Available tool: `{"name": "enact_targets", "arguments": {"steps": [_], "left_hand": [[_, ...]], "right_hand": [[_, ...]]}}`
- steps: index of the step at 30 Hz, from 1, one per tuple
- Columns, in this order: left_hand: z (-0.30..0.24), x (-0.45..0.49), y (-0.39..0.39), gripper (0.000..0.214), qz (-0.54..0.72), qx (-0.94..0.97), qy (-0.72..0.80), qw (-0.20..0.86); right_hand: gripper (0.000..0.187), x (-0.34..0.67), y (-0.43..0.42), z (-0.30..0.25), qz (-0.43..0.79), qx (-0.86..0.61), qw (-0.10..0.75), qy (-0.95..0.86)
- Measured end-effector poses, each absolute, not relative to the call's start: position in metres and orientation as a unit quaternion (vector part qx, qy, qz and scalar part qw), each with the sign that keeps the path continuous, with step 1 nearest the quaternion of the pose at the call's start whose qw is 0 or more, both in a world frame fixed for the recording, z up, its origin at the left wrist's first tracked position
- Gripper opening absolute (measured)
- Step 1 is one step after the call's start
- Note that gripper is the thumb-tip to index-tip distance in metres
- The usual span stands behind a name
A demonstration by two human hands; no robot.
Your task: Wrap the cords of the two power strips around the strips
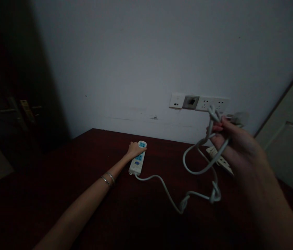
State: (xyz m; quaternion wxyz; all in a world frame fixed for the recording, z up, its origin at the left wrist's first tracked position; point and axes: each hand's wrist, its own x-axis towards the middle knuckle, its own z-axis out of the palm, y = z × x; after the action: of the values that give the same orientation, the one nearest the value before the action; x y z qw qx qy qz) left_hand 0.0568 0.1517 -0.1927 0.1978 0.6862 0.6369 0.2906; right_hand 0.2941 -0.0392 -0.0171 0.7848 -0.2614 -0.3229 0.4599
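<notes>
A white power strip [137, 162] with blue sockets lies on the dark red table [58, 194]. My left hand [135, 150] rests on its far end, fingers curled over it. Its white cable [169, 194] runs right across the table and loops upward. My right hand [225, 139] is raised above the table, fingers closed around the gathered loops of that cable, close to the wall sockets [214, 104]. The plug end near my right hand is blurred.
A second white power strip [220, 159] lies on the table under my right hand. A wall plate row with a switch and a network port [191, 102] sits above the table. A dark door [18, 107] stands left, a pale door [292, 139] right.
</notes>
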Motion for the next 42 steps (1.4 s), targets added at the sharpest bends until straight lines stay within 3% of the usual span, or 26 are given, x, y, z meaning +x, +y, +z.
{"name": "enact_targets", "arguments": {"steps": [15, 19, 25, 29, 32, 34, 36, 42], "left_hand": [[-0.198, 0.060, 0.151, 0.042, 0.215, 0.737, 0.629, 0.122], [-0.195, 0.061, 0.145, 0.037, 0.205, 0.744, 0.625, 0.119], [-0.191, 0.060, 0.137, 0.028, 0.208, 0.741, 0.623, 0.141], [-0.166, 0.065, 0.124, 0.047, 0.246, 0.759, 0.583, 0.157], [-0.140, 0.080, 0.102, 0.051, 0.258, 0.814, 0.456, 0.249], [-0.129, 0.095, 0.081, 0.062, 0.258, 0.791, 0.229, 0.505], [-0.124, 0.108, 0.059, 0.062, 0.273, 0.708, 0.090, 0.646], [-0.112, 0.110, 0.035, 0.027, 0.317, 0.654, 0.025, 0.687]], "right_hand": [[0.018, 0.273, -0.017, -0.042, 0.532, -0.262, 0.748, -0.297], [0.023, 0.263, -0.018, -0.044, 0.548, -0.293, 0.728, -0.290], [0.014, 0.251, -0.022, -0.049, 0.567, -0.270, 0.707, -0.325], [0.013, 0.245, -0.023, -0.051, 0.577, -0.259, 0.703, -0.325], [0.013, 0.240, -0.023, -0.052, 0.577, -0.240, 0.710, -0.324], [0.013, 0.238, -0.023, -0.052, 0.574, -0.237, 0.716, -0.320], [0.012, 0.239, -0.023, -0.052, 0.572, -0.244, 0.717, -0.316], [0.016, 0.278, -0.016, -0.045, 0.519, -0.316, 0.723, -0.329]]}}
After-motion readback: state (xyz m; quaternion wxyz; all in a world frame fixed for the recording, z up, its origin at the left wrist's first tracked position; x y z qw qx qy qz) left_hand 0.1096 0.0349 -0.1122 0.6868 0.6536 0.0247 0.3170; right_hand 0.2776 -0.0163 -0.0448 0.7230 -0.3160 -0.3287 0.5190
